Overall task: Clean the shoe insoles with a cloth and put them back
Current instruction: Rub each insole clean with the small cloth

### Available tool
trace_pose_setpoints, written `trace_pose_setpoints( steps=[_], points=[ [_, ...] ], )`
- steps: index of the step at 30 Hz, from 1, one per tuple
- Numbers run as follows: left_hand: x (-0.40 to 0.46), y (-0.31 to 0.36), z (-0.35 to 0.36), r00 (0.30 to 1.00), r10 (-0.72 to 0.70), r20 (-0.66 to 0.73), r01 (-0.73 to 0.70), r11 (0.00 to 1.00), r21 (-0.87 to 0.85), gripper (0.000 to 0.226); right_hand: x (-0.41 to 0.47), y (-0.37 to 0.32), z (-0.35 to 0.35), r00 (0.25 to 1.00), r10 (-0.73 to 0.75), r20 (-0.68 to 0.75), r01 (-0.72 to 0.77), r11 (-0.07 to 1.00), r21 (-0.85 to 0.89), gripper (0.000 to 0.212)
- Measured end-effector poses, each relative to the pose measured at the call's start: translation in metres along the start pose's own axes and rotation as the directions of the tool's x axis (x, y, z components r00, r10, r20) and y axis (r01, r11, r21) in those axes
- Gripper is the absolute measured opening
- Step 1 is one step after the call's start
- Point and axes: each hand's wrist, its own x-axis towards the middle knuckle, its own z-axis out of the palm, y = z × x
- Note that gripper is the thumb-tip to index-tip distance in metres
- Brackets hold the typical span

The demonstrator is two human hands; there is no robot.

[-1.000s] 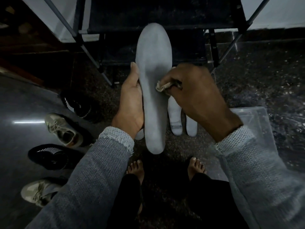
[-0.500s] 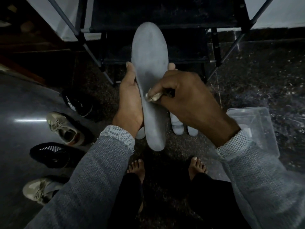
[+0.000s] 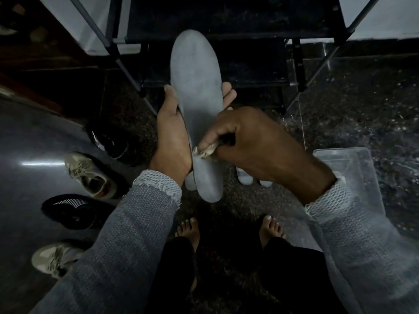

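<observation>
In the middle of the view, above the dark speckled floor (image 3: 340, 105), the left hand (image 3: 173, 132) holds a grey insole (image 3: 196, 87) from below and from its left edge. The thumb lies along the left edge, and the fingertips (image 3: 227, 94) come out on the right side, so the hand is curled around the insole. The insole points away from the person, with its wide front end up toward a dark shoe rack (image 3: 226, 23) and its narrow heel end down, near the person's bare feet (image 3: 189, 232).

The right hand (image 3: 254, 141) is closed on a small crumpled cloth (image 3: 205, 151), which it pinches between the thumb and the bent fingers. The cloth touches the lower part of the insole, close to the left wrist. Both arms wear grey knitted sleeves (image 3: 127, 234) with frayed cuffs.

On the floor under the hands lie more pale insoles (image 3: 243, 179); only their heel ends show, so I cannot tell how many they are. To the left stand four shoes in a row: a black shoe (image 3: 108, 141), a beige sneaker (image 3: 90, 175), another black shoe (image 3: 68, 210) and another beige sneaker (image 3: 54, 257). At the right, partly behind the right sleeve, stands a clear plastic box (image 3: 353, 164).
</observation>
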Motion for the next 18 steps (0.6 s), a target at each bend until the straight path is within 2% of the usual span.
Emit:
trace_pose_setpoints(
  steps=[2,3,5,6,7,8,9,10,11,12,13,14,15,16,18],
  points=[
    [0.001,-0.007,-0.004,1.0,0.022,-0.01,-0.021,1.0,0.014,0.074,-0.001,-0.001,-0.002,0.989,0.032,0.147,-0.043,0.997,0.07,0.014],
    [0.002,0.0,-0.003,1.0,0.016,0.01,-0.017,0.999,0.042,0.074,-0.002,-0.001,-0.003,0.984,0.046,0.17,-0.063,0.994,0.095,0.013],
    [0.014,0.015,0.001,0.996,0.083,-0.019,-0.082,0.995,0.063,0.075,-0.003,0.002,-0.005,0.987,0.073,0.142,-0.092,0.987,0.131,0.012],
    [0.012,0.01,-0.004,0.998,0.064,-0.001,-0.064,0.998,0.019,0.076,-0.003,0.003,-0.007,0.99,0.087,0.112,-0.103,0.984,0.146,0.012],
    [0.012,-0.003,-0.02,0.999,0.002,0.035,-0.004,0.998,0.062,0.077,-0.003,0.005,-0.009,0.991,0.107,0.074,-0.118,0.98,0.162,0.012],
    [0.021,-0.034,-0.049,0.998,-0.053,-0.034,0.057,0.988,0.141,0.079,-0.004,0.008,-0.012,0.99,0.138,0.031,-0.141,0.972,0.188,0.011],
    [0.025,-0.07,-0.093,0.972,-0.145,-0.184,0.208,0.895,0.395,0.082,-0.005,0.011,-0.015,0.983,0.182,-0.011,-0.174,0.958,0.229,0.01],
    [0.015,-0.116,-0.146,0.917,-0.298,-0.266,0.399,0.724,0.563,0.082,-0.006,0.014,-0.017,0.971,0.236,-0.044,-0.215,0.935,0.282,0.011],
    [0.012,-0.17,-0.203,0.838,-0.375,-0.396,0.543,0.512,0.666,0.078,-0.008,0.018,-0.019,0.953,0.296,-0.06,-0.259,0.904,0.341,0.012],
    [0.009,-0.217,-0.266,0.804,-0.279,-0.525,0.593,0.32,0.739,0.067,-0.009,0.021,-0.019,0.934,0.354,-0.057,-0.304,0.865,0.399,0.013],
    [0.008,-0.252,-0.306,0.766,-0.232,-0.6,0.643,0.258,0.721,0.056,-0.011,0.024,-0.018,0.914,0.404,-0.037,-0.346,0.824,0.449,0.014],
    [0.006,-0.265,-0.322,0.738,-0.218,-0.639,0.675,0.268,0.688,0.051,-0.012,0.026,-0.017,0.897,0.441,-0.008,-0.381,0.784,0.49,0.014],
    [0.014,-0.253,-0.315,0.732,-0.178,-0.657,0.665,0.396,0.634,0.05,-0.012,0.026,-0.016,0.885,0.465,0.022,-0.407,0.75,0.521,0.014],
    [0.017,-0.261,-0.321,0.694,-0.142,-0.705,0.672,0.48,0.564,0.05,-0.012,0.026,-0.014,0.878,0.477,0.04,-0.42,0.728,0.541,0.013],
    [0.022,-0.262,-0.302,0.643,-0.105,-0.758,0.67,0.557,0.491,0.052,-0.01,0.026,-0.011,0.876,0.48,0.037,-0.417,0.717,0.559,0.011]
  ],
)
